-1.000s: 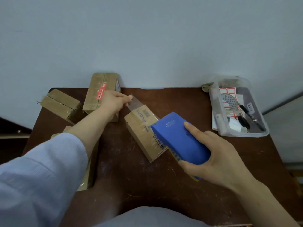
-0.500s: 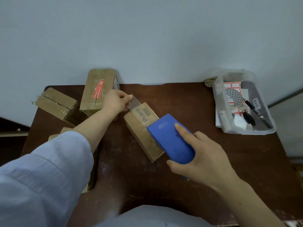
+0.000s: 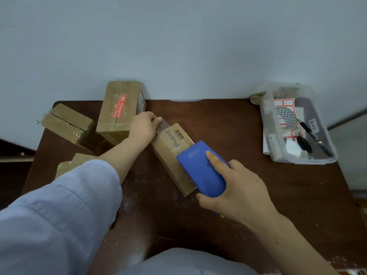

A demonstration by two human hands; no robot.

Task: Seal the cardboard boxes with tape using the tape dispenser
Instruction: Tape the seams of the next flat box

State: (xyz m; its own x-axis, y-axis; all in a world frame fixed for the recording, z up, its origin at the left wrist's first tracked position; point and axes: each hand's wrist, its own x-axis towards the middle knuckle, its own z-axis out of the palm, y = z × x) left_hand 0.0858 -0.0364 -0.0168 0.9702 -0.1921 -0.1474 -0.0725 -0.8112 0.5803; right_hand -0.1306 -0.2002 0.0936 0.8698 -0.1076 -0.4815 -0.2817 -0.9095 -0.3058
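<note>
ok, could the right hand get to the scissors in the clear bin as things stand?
Probably not right away: the right hand is wrapped around the blue dispenser on the box. The bin is open-topped on that side with bare table between, so the scissors look reachable once it lets go.

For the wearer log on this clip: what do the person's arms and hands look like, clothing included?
The left arm wears a light blue, finely striped sleeve pushed up to about the elbow, leaving the forearm and left hand bare. The right hand and its forearm are bare as far as the frame shows; no sleeve is visible there. No gloves, rings or watch show on either hand.
</note>
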